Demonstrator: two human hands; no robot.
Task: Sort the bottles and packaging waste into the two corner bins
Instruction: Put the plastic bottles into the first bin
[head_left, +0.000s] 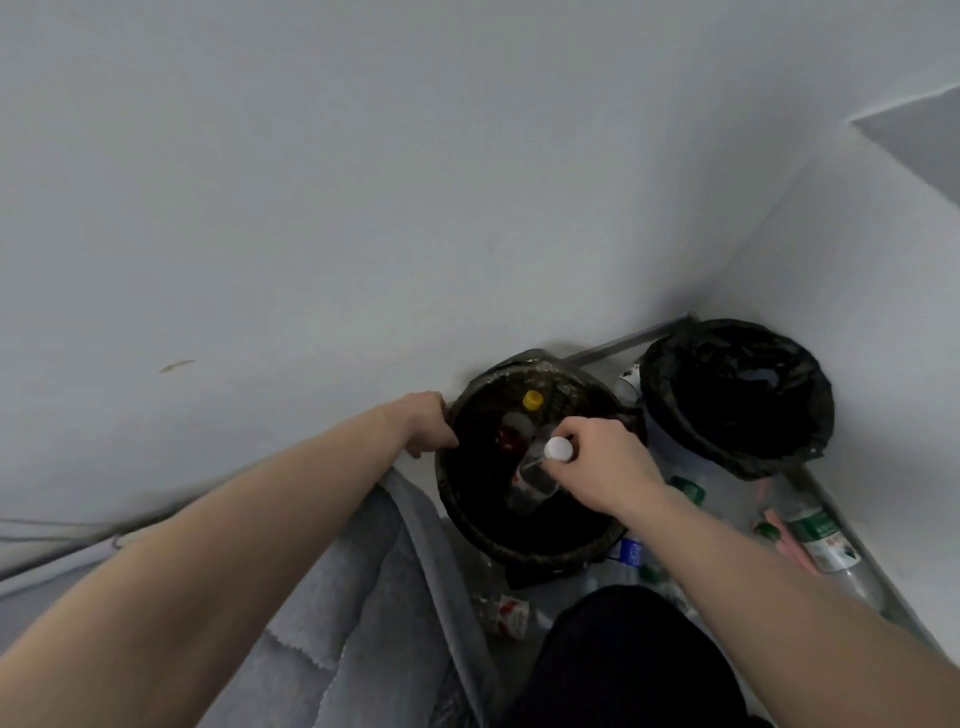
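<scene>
Two round bins with black liners stand in the room's corner. My left hand (423, 423) grips the rim of the nearer bin (524, 548). Over that bin's opening my right hand (602, 462) holds a clear plastic bottle with a white cap (557, 450) by its neck, the body (537, 480) hanging down into the bin. Inside lie a yellow cap (533, 399) and a red-labelled bottle (508, 439). The second bin (737, 395) stands to the right, against the corner.
Several empty bottles lie on the floor around the bins: a green-labelled one (818, 535) at right, a red-labelled one (511, 616) in front, a blue-labelled one (631, 553). A grey cloth (363, 597) hangs at left. My dark-trousered knee (623, 660) is below.
</scene>
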